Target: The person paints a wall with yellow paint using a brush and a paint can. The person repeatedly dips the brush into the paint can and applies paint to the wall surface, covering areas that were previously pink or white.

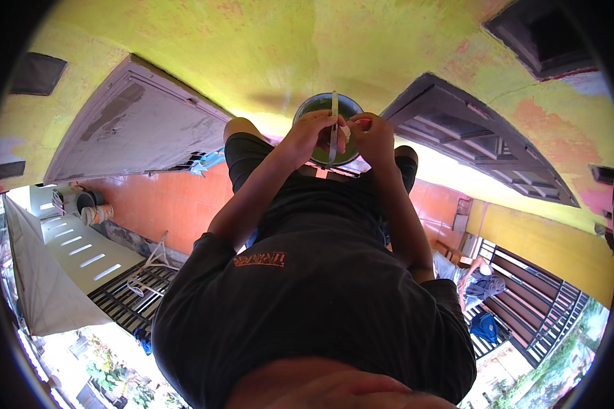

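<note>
A round dark-rimmed bucket (301,109) with greenish contents stands between the knees, close to the yellow wall. Across its mouth runs a light, narrow strip (333,102), which looks like the bucket's handle. Over the left part of the bucket, my left hand (321,128) has its fingers curled round a small whitish piece (346,132), whose kind cannot be told. My right hand (372,137) is close to that piece, over the right part of the bucket, and grips a small tool with a red handle (363,122). The tool's working end is not clearly visible.
A grey-purple door (153,122) stands on the left and a dark paned window frame (465,138) on the right. Orange floor tiles (148,204) lie behind. Containers (96,213) stand at the far left. Another person (478,283) sits at the right by metal railings (537,307).
</note>
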{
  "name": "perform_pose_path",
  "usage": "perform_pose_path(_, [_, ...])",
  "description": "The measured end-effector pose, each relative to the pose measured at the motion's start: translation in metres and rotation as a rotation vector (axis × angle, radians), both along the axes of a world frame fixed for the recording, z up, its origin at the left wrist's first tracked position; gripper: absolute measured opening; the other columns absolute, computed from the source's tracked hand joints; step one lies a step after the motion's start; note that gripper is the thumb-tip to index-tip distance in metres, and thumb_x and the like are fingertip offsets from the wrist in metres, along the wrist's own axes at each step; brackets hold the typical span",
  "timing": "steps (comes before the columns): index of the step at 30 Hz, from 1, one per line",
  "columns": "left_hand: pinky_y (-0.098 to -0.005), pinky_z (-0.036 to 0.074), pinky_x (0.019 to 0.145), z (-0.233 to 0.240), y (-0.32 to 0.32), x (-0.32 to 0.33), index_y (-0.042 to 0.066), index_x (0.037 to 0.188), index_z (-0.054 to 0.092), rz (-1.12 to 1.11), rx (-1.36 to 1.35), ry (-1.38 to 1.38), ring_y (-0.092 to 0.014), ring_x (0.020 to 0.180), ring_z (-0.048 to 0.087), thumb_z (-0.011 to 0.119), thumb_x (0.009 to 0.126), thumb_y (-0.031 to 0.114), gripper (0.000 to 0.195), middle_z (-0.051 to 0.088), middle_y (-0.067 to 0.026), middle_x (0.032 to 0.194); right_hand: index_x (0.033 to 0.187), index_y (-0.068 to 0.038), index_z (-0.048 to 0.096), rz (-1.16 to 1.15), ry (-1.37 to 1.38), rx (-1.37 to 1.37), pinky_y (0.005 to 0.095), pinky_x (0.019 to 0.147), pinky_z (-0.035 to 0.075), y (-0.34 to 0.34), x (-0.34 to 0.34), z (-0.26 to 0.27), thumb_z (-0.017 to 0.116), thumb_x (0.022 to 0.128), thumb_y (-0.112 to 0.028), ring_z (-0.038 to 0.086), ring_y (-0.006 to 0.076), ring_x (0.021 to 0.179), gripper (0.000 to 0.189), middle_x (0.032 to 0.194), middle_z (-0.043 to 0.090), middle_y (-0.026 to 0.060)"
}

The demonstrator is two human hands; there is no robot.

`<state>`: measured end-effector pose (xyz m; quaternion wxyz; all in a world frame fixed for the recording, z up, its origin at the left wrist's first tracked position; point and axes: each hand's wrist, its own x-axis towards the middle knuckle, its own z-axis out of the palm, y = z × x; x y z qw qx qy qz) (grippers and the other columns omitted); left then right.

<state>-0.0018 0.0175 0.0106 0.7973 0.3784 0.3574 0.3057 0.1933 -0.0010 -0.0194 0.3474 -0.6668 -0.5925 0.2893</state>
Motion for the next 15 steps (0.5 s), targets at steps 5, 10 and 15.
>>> perform_pose_path(5, [-0.0326,0.049,0.067,-0.002,-0.003,-0.004,0.005,0.109,0.06,0.013,-0.003,0.022,-0.02,0.075,0.069,0.043,0.107,0.031,0.032,0.072,-0.0119,0.081,0.099,0.001,0.076,-0.262,0.584,-0.083,0.0315,0.068,0.057,0.002,0.067,-0.001,0.074,0.092,-0.019,0.074,0.0207,0.08,0.021,0.088,0.076,0.0116])
perform_pose_path(10, [-0.037,0.052,0.072,-0.003,-0.004,-0.003,0.004,0.108,0.06,0.023,-0.022,0.011,-0.024,0.076,0.067,0.047,0.107,0.036,0.034,0.069,-0.0132,0.081,0.11,-0.001,0.065,-0.316,1.183,-0.15,0.0317,0.068,0.056,-0.009,0.122,-0.008,0.067,0.095,-0.01,0.074,0.028,0.082,0.018,0.102,0.071,0.0133])
perform_pose_path(15, [-0.0369,0.052,0.071,-0.004,-0.008,-0.001,0.004,0.108,0.059,-0.004,0.009,-0.009,-0.024,0.074,0.067,0.047,0.106,0.036,0.034,0.068,-0.0134,0.079,0.106,0.0,0.064,-0.249,1.622,-0.126,0.0297,0.071,0.059,-0.019,0.143,0.01,0.067,0.098,-0.013,0.069,0.0234,0.078,0.015,0.092,0.069,0.0135])
